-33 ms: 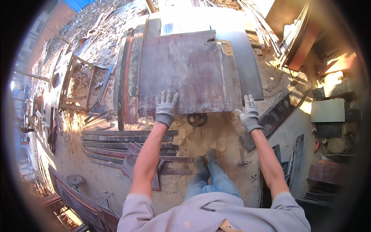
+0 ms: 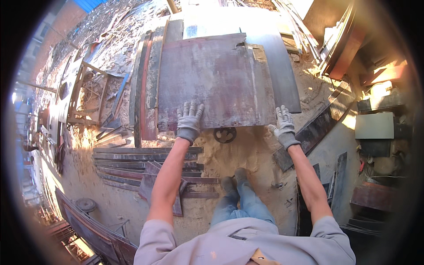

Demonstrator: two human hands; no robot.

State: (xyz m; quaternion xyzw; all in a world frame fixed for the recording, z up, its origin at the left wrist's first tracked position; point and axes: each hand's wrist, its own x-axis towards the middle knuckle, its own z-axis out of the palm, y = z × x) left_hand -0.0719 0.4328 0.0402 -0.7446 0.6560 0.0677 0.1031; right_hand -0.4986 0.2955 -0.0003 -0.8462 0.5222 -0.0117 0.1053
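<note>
A large rusty steel plate (image 2: 216,79) lies in front of me on top of other sheets. My left hand (image 2: 190,121), in a grey glove, holds the plate's near edge with its fingers spread flat on top. My right hand (image 2: 283,126), also gloved, grips the plate's near right corner. A small black iron wheel (image 2: 225,134) sits on the sand just below the edge, between my hands. My shoes (image 2: 234,179) stand on the sand behind it.
Long steel strips (image 2: 145,161) lie stacked to my lower left. Rusty bars (image 2: 143,84) rest along the plate's left side. A grey sheet (image 2: 282,75) sticks out on the right. A dark beam (image 2: 318,130) lies by my right arm, with scrap heaps beyond.
</note>
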